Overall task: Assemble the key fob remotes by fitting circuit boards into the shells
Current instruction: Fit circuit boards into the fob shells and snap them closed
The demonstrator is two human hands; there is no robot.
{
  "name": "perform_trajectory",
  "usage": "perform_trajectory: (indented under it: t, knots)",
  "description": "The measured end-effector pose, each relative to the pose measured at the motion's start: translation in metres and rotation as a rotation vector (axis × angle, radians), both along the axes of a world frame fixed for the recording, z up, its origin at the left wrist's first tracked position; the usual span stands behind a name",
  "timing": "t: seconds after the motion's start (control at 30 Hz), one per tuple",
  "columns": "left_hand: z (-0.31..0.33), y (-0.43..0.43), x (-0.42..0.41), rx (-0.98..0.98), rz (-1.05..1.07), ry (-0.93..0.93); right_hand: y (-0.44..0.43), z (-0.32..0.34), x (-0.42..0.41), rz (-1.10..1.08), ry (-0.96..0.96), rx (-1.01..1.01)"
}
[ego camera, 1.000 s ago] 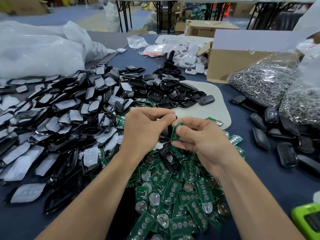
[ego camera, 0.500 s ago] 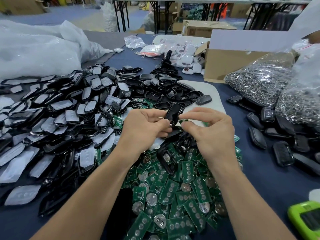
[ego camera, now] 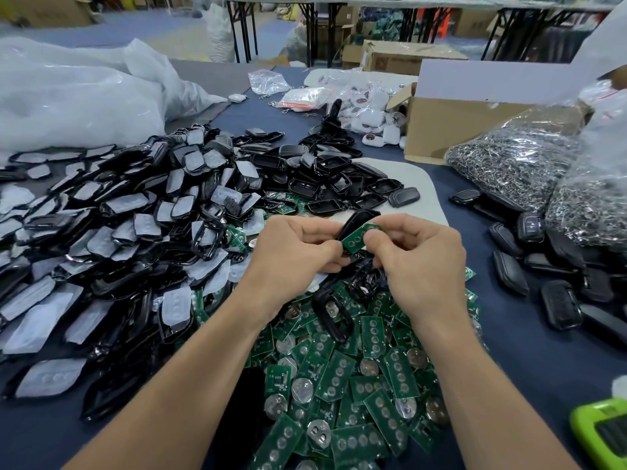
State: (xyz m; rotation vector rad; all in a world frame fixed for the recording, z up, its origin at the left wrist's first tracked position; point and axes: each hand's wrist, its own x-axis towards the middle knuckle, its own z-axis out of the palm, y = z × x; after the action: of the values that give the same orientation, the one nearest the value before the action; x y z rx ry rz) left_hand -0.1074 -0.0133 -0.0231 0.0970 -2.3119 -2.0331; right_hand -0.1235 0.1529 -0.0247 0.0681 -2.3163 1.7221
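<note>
Left hand [ego camera: 295,252] pinches a black shell [ego camera: 359,219]; right hand [ego camera: 424,262] pinches a green circuit board [ego camera: 353,240] against it. They work over a dark blue tabletop [ego camera: 529,354]. Print on the far cardboard box [ego camera: 441,130] is too blurred to read.

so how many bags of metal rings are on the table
2. One bag lies beside the cardboard box, the second bag right of it at the frame's edge; more may be hidden.

We saw glossy black plastic on the shell [ego camera: 359,219] and a smooth green board [ego camera: 354,238] dotted with dull metal. The tablecloth [ego camera: 509,354] looked like matt dark blue cloth. The box [ego camera: 441,130] was plain brown cardboard, and the bags [ego camera: 546,118] were clear, crinkled plastic over shiny metal rings [ego camera: 505,171]
</note>
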Motion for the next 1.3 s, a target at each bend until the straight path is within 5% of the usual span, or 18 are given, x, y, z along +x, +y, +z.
perform_trajectory:
  t: [0.2, 0.5, 1.13, 1.3]
  knots:
    - [0.001, 0.0, 0.002, -0.014, -0.006, 0.022, -0.003, -0.001, 0.001, -0.05, 0.122, 0.058]
    - [0.002, 0.001, 0.0, 0.003, 0.02, -0.003, 0.001, -0.002, -0.005, 0.008, 0.016, -0.103]
    - [0.0, 0.005, 0.003, -0.025, 0.077, 0.122, -0.013, -0.001, 0.012, -0.182, 0.231, 0.118]
    - [0.001, -0.001, 0.002, -0.029, 0.049, 0.151, -0.011, -0.004, 0.005, 0.101, -0.001, -0.035]
